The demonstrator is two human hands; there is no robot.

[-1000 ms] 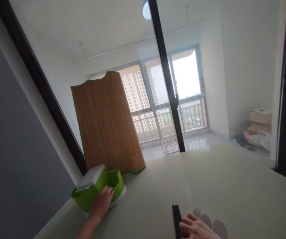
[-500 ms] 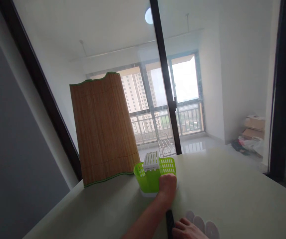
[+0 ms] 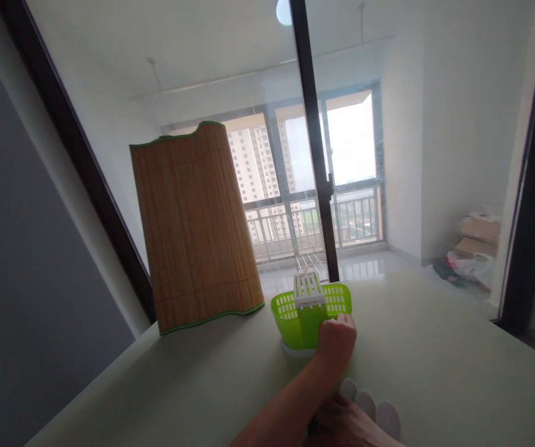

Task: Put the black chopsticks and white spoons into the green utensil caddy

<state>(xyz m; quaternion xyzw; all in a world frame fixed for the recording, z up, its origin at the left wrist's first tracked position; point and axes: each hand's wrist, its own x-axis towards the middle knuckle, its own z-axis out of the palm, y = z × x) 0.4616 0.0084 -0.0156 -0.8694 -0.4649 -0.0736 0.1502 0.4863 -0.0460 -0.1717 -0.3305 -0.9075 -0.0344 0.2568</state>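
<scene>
Left hand: we see the left hand (image 3: 336,338) stretched across the body, fingers curled round the near right wall of the green basket (image 3: 311,313), gripping it. A second ago it held the same basket far over at the left table edge; half a second ago it was about midway.

Green basket: it now stands upright on the pale table (image 3: 435,366), right of centre, with its white slotted insert (image 3: 308,290) rising above the rim and a white base under it. A second ago it was tilted, close in front of the bamboo mat; now it is well clear of the mat, to its right.

Right hand: the right hand (image 3: 346,428) lies low at the bottom edge, mostly hidden under the left forearm. We cannot tell how far its fingers are open. A second ago it lay in plain view, fingers resting on the dark sticks.

Dark sticks: only a sliver of the dark sticks (image 3: 313,427) shows beside the right hand; earlier the bundle's end stood out clearly on the table.

White spoons: the rounded white spoons (image 3: 374,406) lie just beyond the right hand, near the basket, where before they were well apart from it.

Bamboo mat: the bamboo mat (image 3: 193,226) stands upright on edge at the table's far left, green-trimmed, placed as before.

Background: glass door with black frame (image 3: 314,143), balcony railing, boxes (image 3: 479,233) on the floor at right.
</scene>
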